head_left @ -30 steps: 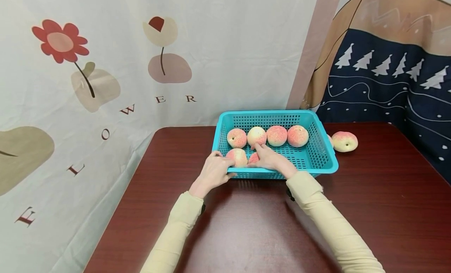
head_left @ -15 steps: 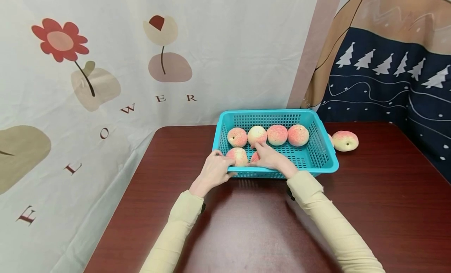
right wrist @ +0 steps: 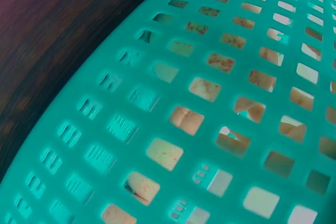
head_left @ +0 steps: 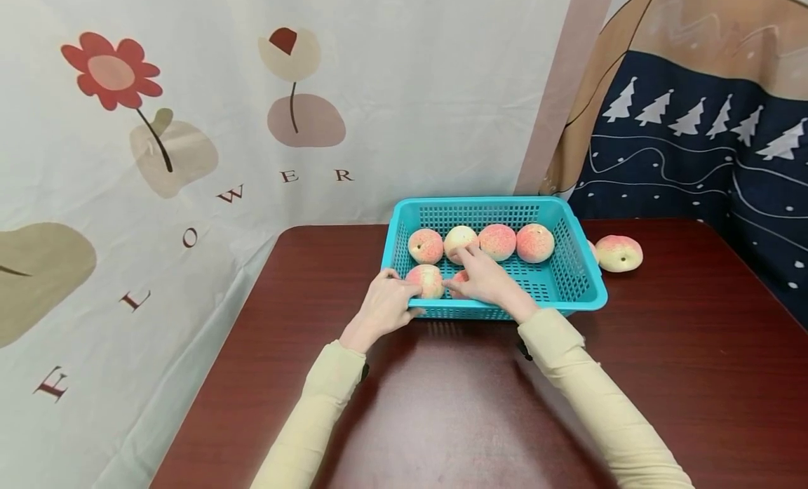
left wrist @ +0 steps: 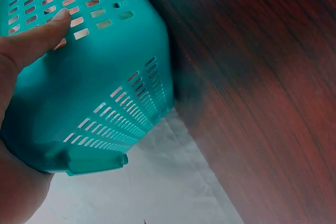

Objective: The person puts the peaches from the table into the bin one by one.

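A turquoise plastic basket (head_left: 571, 264) holds several pink-and-yellow peaches. At its front left corner, my left hand (head_left: 386, 301) grips the rim; in the left wrist view the thumb (left wrist: 44, 34) presses on the outer wall. My right hand (head_left: 482, 277) reaches over the front rim and holds a mostly covered peach (head_left: 459, 284), thumb on its left and fingers over its far side. Left of it lies another front-row peach (head_left: 426, 281). Behind them stands a row of peaches (head_left: 497, 242). The right wrist view shows only the basket's slotted wall (right wrist: 210, 108), hiding the hand.
On the dark red wooden table (head_left: 480, 405), a loose peach (head_left: 618, 253) lies right of the basket, and part of another shows behind the basket's right rim. A printed curtain (head_left: 391, 89) hangs close behind the table's back edge.
My right hand has shifted slightly up and away from the front rim, its fingertips reaching further back and more of the held peach showing. The left hand keeps its place.
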Demonstrator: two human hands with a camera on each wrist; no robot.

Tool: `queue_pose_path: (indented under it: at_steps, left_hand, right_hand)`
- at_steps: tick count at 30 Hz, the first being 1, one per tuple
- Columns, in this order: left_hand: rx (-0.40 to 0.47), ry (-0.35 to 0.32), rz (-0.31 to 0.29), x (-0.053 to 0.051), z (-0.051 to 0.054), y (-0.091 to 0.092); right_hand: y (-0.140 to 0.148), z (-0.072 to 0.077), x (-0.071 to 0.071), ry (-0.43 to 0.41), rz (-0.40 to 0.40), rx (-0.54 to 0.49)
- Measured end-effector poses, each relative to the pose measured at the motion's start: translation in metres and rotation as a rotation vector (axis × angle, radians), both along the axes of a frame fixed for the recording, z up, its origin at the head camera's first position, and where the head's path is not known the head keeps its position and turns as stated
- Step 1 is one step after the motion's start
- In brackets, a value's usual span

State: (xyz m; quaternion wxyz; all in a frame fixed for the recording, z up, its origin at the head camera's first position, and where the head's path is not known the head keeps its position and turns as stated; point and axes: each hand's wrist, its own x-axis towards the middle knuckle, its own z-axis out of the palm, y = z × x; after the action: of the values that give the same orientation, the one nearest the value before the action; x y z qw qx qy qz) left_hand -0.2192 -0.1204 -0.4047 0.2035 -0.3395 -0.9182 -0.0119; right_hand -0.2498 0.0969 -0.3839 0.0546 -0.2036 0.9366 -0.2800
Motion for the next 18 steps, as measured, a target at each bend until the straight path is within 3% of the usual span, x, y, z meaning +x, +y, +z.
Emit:
queue_pose_path:
  at_steps: [9, 18]
  left_hand:
    - [0.014, -0.004, -0.02, -0.002, -0.001, 0.001]
    - [-0.001, -0.014, -0.002, -0.001, -0.001, 0.0]
  right_hand:
    - [0.02, 0.006, 0.008, 0.111, -0.028, -0.072]
    - [0.081, 0.025, 0.012, 0.24, -0.119, -0.046]
